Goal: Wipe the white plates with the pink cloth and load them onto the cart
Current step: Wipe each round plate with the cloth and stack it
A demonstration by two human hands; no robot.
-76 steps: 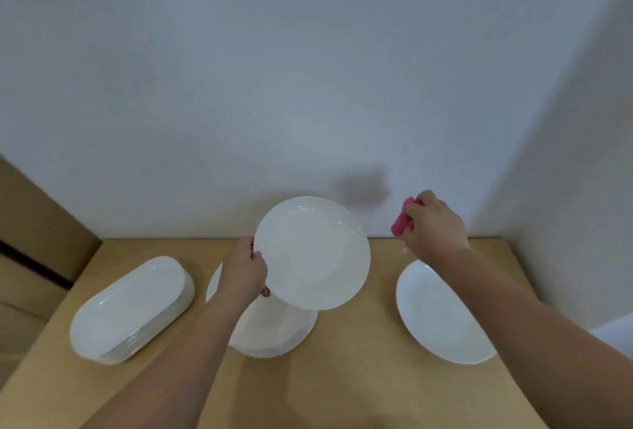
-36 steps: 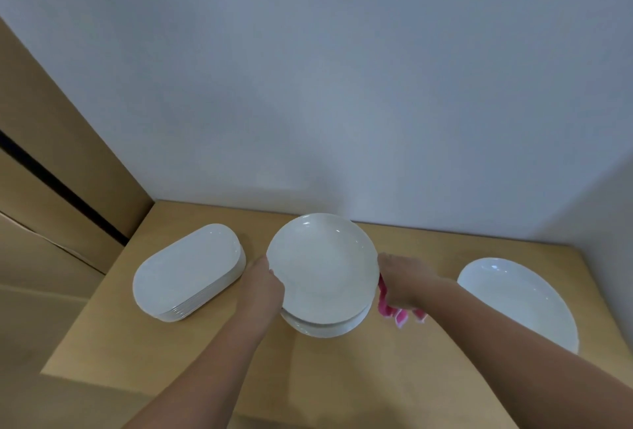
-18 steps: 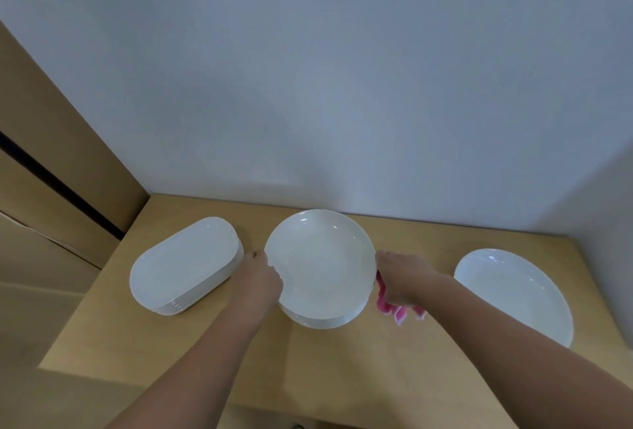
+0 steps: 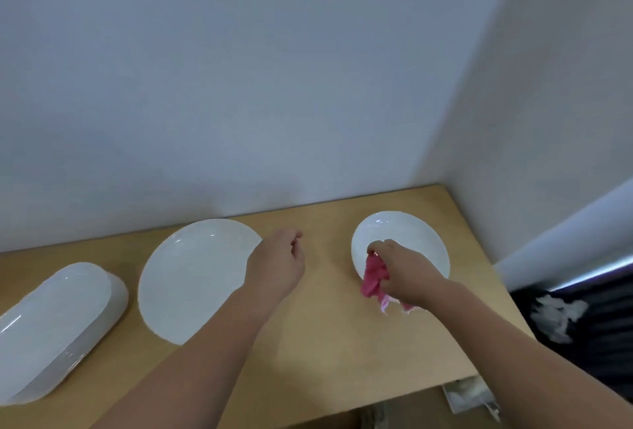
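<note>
White plate (image 4: pixel 416 240), round and shallow, lies at two o'clock on the wooden table (image 4: pixel 325 343). The pink cloth (image 4: pixel 371 283) is bunched over its rim at about eight o'clock of the plate. The cloth is gripped by the right hand (image 4: pixel 404 271), whose fingers are curled round it. The left hand (image 4: pixel 277 266) is held above bare table between this plate and the large round plate (image 4: pixel 195 278) at ten o'clock. Its fingers are loosely curled and nothing is held in it.

Wiping of the right-hand plate is judged to be the step in hand, and only just begun.

- **Steadying:** the plate is best held at its nine o'clock rim by the free hand, since glazed ware is likely to slide on a smooth top when pressed.
- **Cloth:** it should be spread flatter under the fingers, so that more of the surface is covered at each pass.
- **Strokes:** they are best led round the rim first, then inward to the centre.

The stack of oval plates (image 4: pixel 54 326) at eight o'clock lies well apart and need not be disturbed. No cart can be made out with certainty. A dark shape (image 4: pixel 589 326) beyond the table edge at four o'clock cannot be identified.
</note>
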